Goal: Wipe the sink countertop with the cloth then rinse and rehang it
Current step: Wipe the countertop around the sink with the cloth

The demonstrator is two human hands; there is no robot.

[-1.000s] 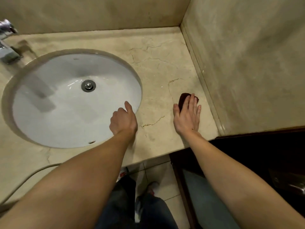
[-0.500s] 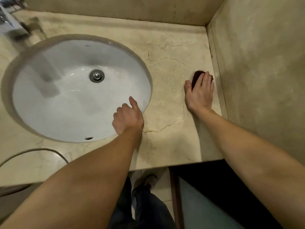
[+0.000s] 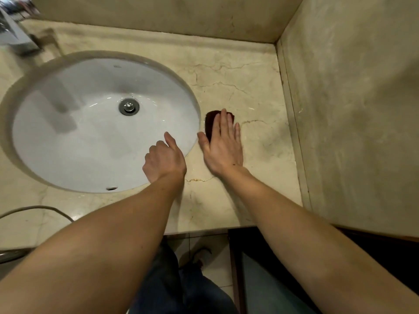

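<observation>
Both your forearms reach forward from the bottom of the view, bare to the elbow and roughly side by side, towards the right rim of the sink [image 3: 68, 143]. Your right arm runs up and to the left, its wrist over the countertop [image 3: 249, 87] just right of the sink.

Your right hand [image 3: 223, 146] lies flat, palm down, with its fingers straight and close together and its thumb out towards the sink. It presses on the dark cloth [image 3: 209, 123], which sits on the countertop just beside the sink's right rim. Only the cloth's far end and left edge show past the fingertips [image 3: 224, 114]; the rest is under your palm.

Your left hand [image 3: 164, 159] sits over the sink's right rim, near the front, back of the hand up. Its fingers are curled under and its thumb points away from you across the white bowl. Nothing shows in its hold, and whether the knuckles touch the bowl I cannot tell. The two hands are close but apart.

In the sink, a metal drain [image 3: 128, 106] sits at the middle of the bowl, with wet glints around it, and a small overflow slot [image 3: 111, 188] near the front wall. A blurred tap [image 3: 13, 35] stands behind the sink's left side, and a pale cable [image 3: 34, 208] curves over the countertop in front of the sink.
</observation>
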